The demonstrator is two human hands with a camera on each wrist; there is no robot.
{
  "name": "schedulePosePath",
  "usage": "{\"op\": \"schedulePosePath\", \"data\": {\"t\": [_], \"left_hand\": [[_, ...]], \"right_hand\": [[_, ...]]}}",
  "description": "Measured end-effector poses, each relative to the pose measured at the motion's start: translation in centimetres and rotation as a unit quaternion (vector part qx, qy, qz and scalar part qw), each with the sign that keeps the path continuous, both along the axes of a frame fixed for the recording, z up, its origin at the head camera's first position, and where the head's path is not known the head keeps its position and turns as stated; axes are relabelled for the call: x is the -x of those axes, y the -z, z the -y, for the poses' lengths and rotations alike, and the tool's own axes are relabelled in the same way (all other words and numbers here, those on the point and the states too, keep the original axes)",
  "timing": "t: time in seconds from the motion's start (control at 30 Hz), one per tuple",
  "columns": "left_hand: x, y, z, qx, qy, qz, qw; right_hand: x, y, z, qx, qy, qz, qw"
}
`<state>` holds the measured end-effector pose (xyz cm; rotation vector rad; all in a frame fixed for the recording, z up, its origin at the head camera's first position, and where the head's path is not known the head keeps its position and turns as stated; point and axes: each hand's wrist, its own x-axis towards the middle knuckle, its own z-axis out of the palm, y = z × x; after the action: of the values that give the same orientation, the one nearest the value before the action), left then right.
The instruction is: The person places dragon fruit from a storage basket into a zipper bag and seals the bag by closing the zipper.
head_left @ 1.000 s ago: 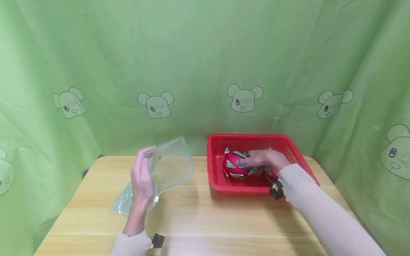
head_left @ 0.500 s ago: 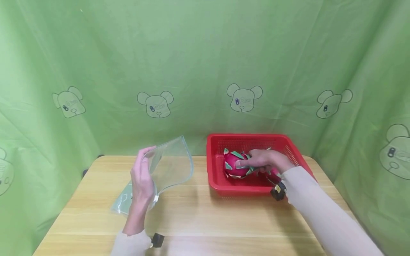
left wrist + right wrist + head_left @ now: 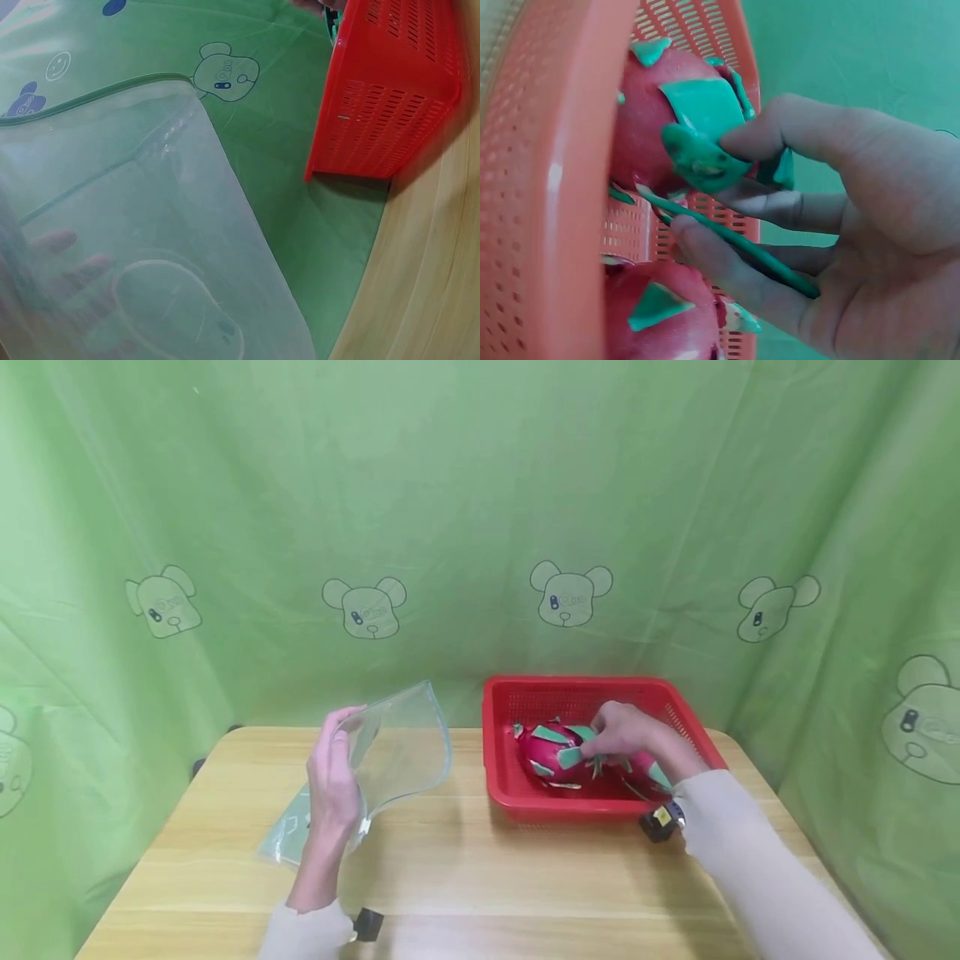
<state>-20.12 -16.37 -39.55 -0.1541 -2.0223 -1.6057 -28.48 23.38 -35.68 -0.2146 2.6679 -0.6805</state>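
Note:
My left hand (image 3: 332, 781) holds a clear zip bag (image 3: 405, 745) upright, its mouth spread toward the right. Through the film in the left wrist view, blurred fingers show behind the bag (image 3: 210, 217). Inside the red basket, my right hand (image 3: 630, 735) pinches the green, leafy end of a dragon fruit (image 3: 542, 753) between thumb and fingers. The right wrist view has the thumb on a green scale of this fruit (image 3: 641, 120), and a long green leaf crosses the other fingers. A second dragon fruit (image 3: 675, 319) lies beside it, partly under the hand in the head view.
The red perforated basket (image 3: 517, 803) stands at the back right of the wooden table (image 3: 450, 877). Flat pale green plastic with print (image 3: 288, 833) lies behind the left wrist. A green curtain (image 3: 465, 510) with bear heads encloses the back and sides.
My right thumb has shifted from the fruit's red skin to its leafy end, and the hand is a little more to the right. The dragon fruit has turned slightly. The left hand and bag stay still.

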Motion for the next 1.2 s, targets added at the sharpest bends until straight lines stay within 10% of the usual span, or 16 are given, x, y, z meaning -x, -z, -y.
{"op": "schedulePosePath", "data": {"t": [1.2], "left_hand": [[0.4, 0.3, 0.3, 0.0, 0.001, 0.0, 1.0]], "right_hand": [[-1.4, 2.3, 0.7, -0.005, 0.042, -0.15, 0.988]]}}
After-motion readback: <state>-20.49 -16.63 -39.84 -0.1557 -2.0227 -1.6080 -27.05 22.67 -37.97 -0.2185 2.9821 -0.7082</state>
